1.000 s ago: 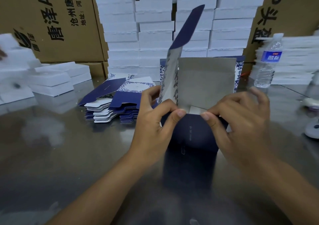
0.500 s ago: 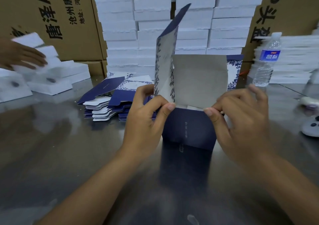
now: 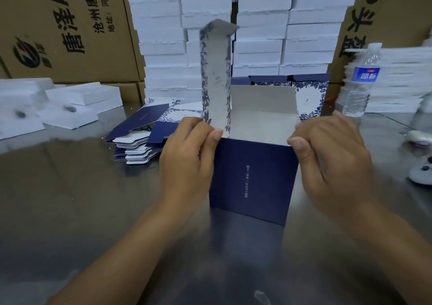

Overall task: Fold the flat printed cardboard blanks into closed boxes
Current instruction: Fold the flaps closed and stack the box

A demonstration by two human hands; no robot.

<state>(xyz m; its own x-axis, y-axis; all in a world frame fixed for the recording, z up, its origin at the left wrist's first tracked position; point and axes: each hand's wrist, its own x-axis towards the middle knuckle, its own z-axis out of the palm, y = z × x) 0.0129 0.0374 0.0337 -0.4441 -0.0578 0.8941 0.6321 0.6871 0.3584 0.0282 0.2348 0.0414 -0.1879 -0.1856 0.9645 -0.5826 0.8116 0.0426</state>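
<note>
Since a second ago the box (image 3: 253, 178) has squared up and opened wider, and its tall flap (image 3: 215, 75) has swung from leaning toward one o'clock to nearly upright, pale inside showing. It stands on the counter (image 3: 70, 199) dead centre, top open, navy front wall facing the person. The left hand (image 3: 187, 162) pinches the front wall's top left corner at the flap's root, thumb in front. The right hand (image 3: 332, 164) pinches the top right corner the same way, fingers curled behind the side wall.

This looks like thin, light printed card: stiff across each panel, willing only along its scores, easily dented mid-wall. Holding at corners and creases, as now, seems safest. Flat blanks (image 3: 138, 145) lie stacked at ten o'clock of the box, and a water bottle (image 3: 361, 82) stands at two o'clock.
</note>
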